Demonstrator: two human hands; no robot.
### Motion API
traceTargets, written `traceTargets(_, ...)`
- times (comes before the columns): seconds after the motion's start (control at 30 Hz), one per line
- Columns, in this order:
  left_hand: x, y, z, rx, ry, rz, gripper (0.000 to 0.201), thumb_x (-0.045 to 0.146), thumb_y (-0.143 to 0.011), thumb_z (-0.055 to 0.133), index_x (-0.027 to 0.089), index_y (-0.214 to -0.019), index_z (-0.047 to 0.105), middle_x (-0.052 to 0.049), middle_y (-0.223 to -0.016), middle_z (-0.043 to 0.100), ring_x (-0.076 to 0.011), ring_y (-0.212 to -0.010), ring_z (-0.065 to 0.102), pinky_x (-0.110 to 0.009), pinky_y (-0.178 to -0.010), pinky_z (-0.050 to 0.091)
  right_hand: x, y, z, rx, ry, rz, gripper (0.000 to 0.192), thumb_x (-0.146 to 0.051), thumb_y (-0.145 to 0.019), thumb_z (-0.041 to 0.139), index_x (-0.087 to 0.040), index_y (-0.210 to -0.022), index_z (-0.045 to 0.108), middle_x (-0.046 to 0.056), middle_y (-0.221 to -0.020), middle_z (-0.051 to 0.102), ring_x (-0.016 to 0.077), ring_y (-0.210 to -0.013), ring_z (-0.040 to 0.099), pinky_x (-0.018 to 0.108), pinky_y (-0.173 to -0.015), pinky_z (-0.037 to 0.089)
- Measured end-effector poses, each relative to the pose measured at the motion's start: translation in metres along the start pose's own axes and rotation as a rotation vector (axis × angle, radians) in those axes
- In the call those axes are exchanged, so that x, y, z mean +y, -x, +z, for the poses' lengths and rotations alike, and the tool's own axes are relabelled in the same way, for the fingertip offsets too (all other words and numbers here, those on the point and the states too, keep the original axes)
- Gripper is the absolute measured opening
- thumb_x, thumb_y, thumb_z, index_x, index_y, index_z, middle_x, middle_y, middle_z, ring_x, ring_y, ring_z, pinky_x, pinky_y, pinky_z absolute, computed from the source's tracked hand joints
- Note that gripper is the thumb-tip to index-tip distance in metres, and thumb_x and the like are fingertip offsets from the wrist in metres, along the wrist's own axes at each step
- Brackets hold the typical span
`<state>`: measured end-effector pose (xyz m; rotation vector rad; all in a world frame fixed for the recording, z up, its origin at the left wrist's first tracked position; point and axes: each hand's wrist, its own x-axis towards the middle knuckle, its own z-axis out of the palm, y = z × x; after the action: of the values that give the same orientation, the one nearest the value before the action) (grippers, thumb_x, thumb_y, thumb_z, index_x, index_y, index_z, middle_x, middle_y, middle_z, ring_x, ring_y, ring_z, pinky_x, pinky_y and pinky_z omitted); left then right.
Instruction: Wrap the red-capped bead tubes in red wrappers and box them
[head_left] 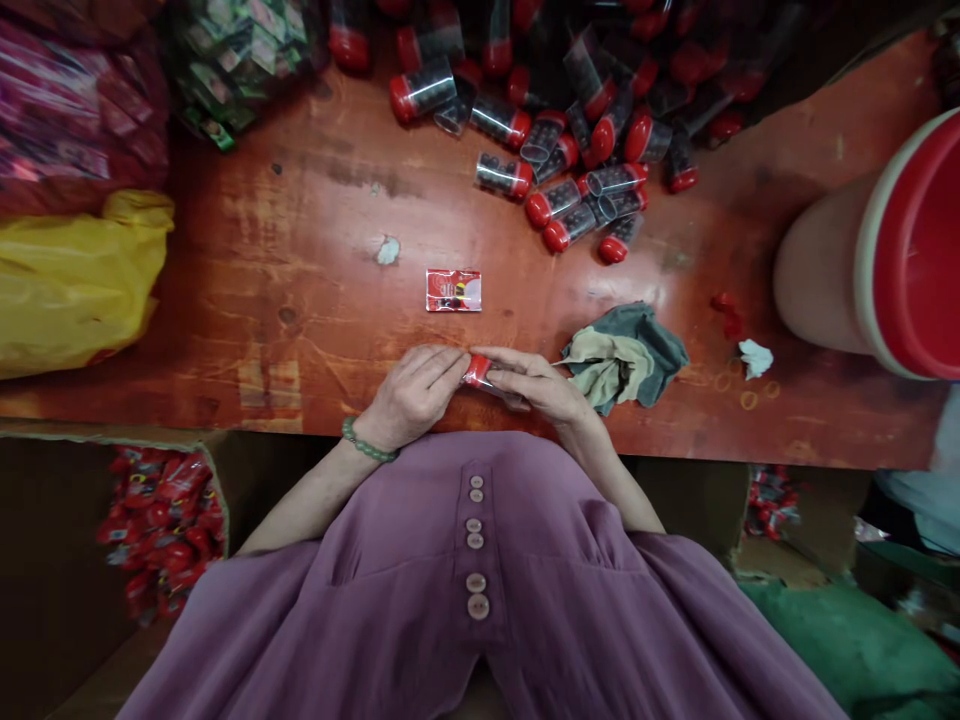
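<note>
At the table's near edge, both my hands hold a small red-and-clear tube (477, 371), mostly covered by fingers. My left hand (415, 392), with a green bead bracelet (367, 441) on its wrist, has its fingers closed at the tube's left end. From the right, my right hand (541, 384) wraps its fingers round the clear part. Just beyond the hands a flat red printed packet (453, 290) lies on the wood. A crumpled grey-and-beige cloth (626, 355) lies beside my right hand.
Several clear tubes with red caps and dark contents (574, 223) lie heaped at the back. A yellow bag (71, 285) and green packets (240, 60) are on the left. A white bucket with red inside (832, 255) stands right. Below are boxes of red items (169, 530).
</note>
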<state>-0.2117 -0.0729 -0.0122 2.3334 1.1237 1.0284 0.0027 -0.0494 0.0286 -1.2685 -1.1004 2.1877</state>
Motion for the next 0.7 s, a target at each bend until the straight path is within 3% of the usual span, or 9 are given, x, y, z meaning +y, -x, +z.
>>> traceTargets(0.07,-0.002,-0.001,-0.001,-0.015,0.017,0.004,0.035,0.011,-0.092,0.054,0.020,-0.124,0.062,-0.012,-0.118,0.071,-0.0241,-0.113,0.065,-0.044,-0.096,0.053,-0.003,0.000,0.001,-0.005,-0.008,-0.042,0.046,-0.041,-0.082,0.071,-0.024,-0.124,0.061,-0.003,-0.078,0.060,0.0055,-0.054,0.043,0.017,-0.045,0.032)
traceTargets(0.17,-0.003,-0.004,-0.004,-0.039,-0.015,-0.028,0.037,0.013,-0.092,0.054,0.025,-0.127,0.061,-0.010,-0.125,0.069,-0.0260,-0.124,0.060,-0.049,-0.102,0.049,-0.009,0.001,0.004,0.015,0.034,-0.131,0.039,-0.039,-0.082,0.072,-0.023,-0.116,0.062,0.001,-0.097,0.065,0.0102,-0.079,0.058,0.021,-0.067,0.047)
traceTargets(0.3,0.001,-0.007,-0.009,0.061,0.026,-0.246,0.050,0.027,-0.090,0.062,0.024,-0.138,0.050,-0.014,-0.141,0.057,-0.0313,-0.137,0.047,-0.055,-0.111,0.041,-0.014,0.005,0.010,0.083,0.135,-0.210,0.035,-0.041,-0.087,0.067,-0.025,-0.117,0.058,0.002,-0.103,0.067,0.0146,-0.091,0.061,0.029,-0.083,0.049)
traceTargets(0.4,0.010,-0.009,-0.015,0.144,0.443,-0.533,0.074,0.047,-0.086,0.067,0.021,-0.148,0.036,-0.019,-0.148,0.048,-0.0305,-0.135,0.050,-0.048,-0.108,0.047,-0.016,0.007,0.015,0.172,0.238,-0.292,0.035,-0.043,-0.089,0.064,-0.025,-0.118,0.056,0.002,-0.100,0.066,0.0159,-0.086,0.060,0.031,-0.080,0.049)
traceTargets(0.53,0.025,-0.018,-0.020,0.086,1.250,-0.867,0.055,0.054,-0.085,0.066,0.020,-0.126,0.058,-0.016,-0.131,0.063,-0.0251,-0.113,0.066,-0.041,-0.095,0.056,-0.017,0.006,0.019,0.225,0.382,-0.404,0.034,-0.041,-0.092,0.059,-0.026,-0.122,0.053,0.001,-0.092,0.064,0.0148,-0.075,0.057,0.030,-0.071,0.048)
traceTargets(0.6,0.029,-0.028,-0.020,0.116,1.451,-0.987,0.043,0.052,-0.079,0.073,0.018,-0.106,0.068,-0.012,-0.113,0.071,-0.0231,-0.102,0.069,-0.040,-0.092,0.057,-0.019,0.003,0.021,0.219,0.473,-0.454,0.033,-0.037,-0.093,0.057,-0.027,-0.124,0.051,0.001,-0.090,0.063,0.0138,-0.070,0.056,0.030,-0.069,0.047)
traceTargets(0.7,0.031,-0.041,-0.013,0.253,1.543,-1.107,0.033,0.045,-0.072,0.082,0.018,-0.086,0.070,-0.005,-0.090,0.074,-0.0188,-0.089,0.069,-0.037,-0.088,0.057,-0.021,-0.002,0.024,0.215,0.624,-0.548,0.033,-0.032,-0.093,0.057,-0.028,-0.125,0.050,0.002,-0.098,0.065,0.0141,-0.072,0.058,0.030,-0.069,0.048)
